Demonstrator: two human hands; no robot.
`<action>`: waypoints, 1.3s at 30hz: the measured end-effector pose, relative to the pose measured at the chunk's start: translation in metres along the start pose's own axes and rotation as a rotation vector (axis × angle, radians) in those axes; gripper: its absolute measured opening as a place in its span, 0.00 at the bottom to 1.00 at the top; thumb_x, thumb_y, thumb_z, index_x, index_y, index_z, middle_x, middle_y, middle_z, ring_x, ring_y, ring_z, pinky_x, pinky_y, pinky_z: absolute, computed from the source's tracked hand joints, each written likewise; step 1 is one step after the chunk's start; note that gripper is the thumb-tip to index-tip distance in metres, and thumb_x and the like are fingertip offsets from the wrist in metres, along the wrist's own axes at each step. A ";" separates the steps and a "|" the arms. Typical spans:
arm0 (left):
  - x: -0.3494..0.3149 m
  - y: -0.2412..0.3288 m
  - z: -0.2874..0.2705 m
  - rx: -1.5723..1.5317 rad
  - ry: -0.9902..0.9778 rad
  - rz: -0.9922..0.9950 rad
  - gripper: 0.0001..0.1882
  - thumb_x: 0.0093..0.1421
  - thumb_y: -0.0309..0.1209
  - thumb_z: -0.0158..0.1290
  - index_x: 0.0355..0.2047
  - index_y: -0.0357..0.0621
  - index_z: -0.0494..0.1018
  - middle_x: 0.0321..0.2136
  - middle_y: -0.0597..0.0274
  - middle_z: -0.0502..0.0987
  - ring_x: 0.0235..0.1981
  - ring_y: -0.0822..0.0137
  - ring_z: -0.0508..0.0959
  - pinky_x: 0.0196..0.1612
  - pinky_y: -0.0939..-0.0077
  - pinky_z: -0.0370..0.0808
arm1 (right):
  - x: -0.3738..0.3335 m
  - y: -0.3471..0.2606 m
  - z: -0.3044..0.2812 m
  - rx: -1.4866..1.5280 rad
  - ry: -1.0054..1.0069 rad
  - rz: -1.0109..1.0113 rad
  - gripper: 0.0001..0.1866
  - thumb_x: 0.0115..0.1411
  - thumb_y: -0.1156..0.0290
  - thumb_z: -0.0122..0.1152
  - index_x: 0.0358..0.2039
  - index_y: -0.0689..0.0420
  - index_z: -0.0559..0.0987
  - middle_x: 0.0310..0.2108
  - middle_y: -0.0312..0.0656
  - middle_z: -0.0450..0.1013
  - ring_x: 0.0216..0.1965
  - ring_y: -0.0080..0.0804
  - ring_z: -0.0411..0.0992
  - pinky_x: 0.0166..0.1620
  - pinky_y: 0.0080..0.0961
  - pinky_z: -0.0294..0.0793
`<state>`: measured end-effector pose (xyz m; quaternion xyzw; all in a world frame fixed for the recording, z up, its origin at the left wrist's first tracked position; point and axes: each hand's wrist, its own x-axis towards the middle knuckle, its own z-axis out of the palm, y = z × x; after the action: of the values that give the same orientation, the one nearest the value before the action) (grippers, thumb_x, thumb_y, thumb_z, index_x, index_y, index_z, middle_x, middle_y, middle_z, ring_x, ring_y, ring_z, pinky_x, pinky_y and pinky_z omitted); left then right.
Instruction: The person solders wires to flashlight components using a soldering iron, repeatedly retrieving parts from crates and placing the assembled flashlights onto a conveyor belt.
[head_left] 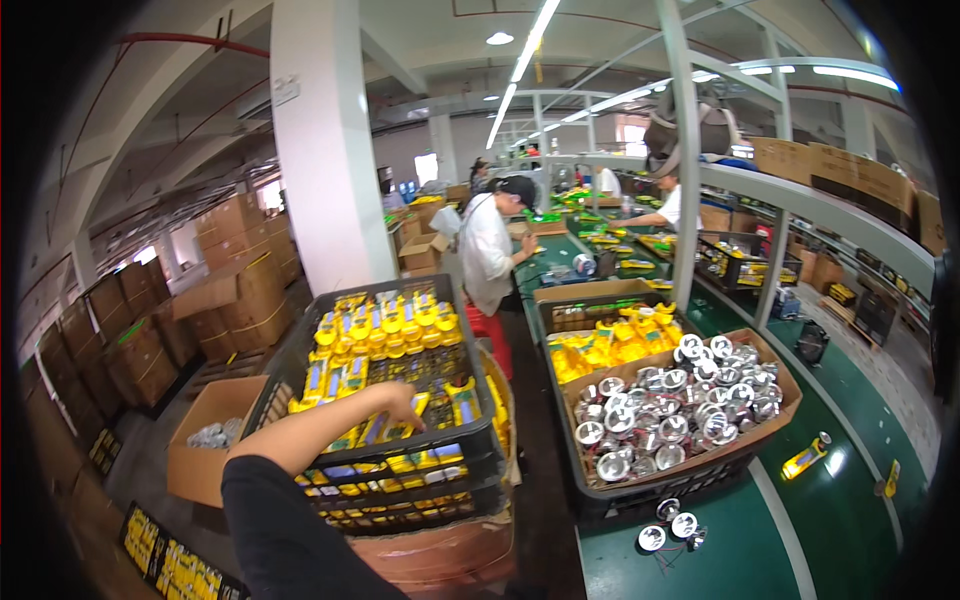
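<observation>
My left arm, in a black sleeve, reaches from the lower edge over a black plastic crate (488, 440). Down inside the crate, my left hand (402, 402) has its fingers bent and closed at a yellow flashlight housing (420, 408) with a greyish-purple panel; the fingertips are partly hidden. Rows of similar yellow housings (385, 325) stand packed toward the crate's far side, and more lie around the hand. Part of the crate's dark mesh floor shows between them. My right hand is out of view.
Right of a narrow gap, a green workbench (720, 550) bears another black crate (570, 495) with yellow housings and a cardboard box (790, 408) of silver reflectors. Loose reflectors (683, 525) lie in front. A person (487, 245) works beyond. A white pillar (325, 150) rises behind the left crate.
</observation>
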<state>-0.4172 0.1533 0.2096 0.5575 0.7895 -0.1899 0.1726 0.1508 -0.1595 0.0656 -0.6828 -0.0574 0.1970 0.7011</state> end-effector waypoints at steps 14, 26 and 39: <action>0.014 -0.056 -0.015 -0.332 0.172 -0.272 0.26 0.47 0.48 0.48 0.38 0.38 0.73 0.34 0.47 0.75 0.34 0.56 0.75 0.37 0.68 0.73 | 0.005 0.021 -0.013 0.115 0.010 -0.056 0.10 0.55 0.74 0.50 0.37 0.61 0.64 0.27 0.42 0.64 0.24 0.25 0.62 0.24 0.17 0.63; 0.027 -0.055 0.010 -0.376 0.119 -0.278 0.30 0.51 0.52 0.48 0.35 0.31 0.71 0.31 0.43 0.73 0.25 0.58 0.75 0.25 0.65 0.73 | -0.012 -0.004 0.000 0.178 0.043 -0.120 0.06 0.55 0.75 0.48 0.33 0.60 0.64 0.24 0.40 0.64 0.20 0.23 0.61 0.21 0.16 0.62; -0.017 -0.048 -0.038 -0.490 0.413 -0.282 0.30 0.48 0.51 0.51 0.35 0.31 0.71 0.27 0.50 0.76 0.27 0.55 0.76 0.26 0.61 0.74 | 0.001 0.011 -0.013 0.154 -0.001 -0.133 0.03 0.53 0.75 0.47 0.28 0.60 0.66 0.16 0.36 0.63 0.14 0.19 0.58 0.18 0.14 0.58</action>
<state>-0.4596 0.1441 0.2560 0.4116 0.8992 0.1001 0.1099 0.1541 -0.1714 0.0540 -0.6215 -0.0878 0.1543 0.7630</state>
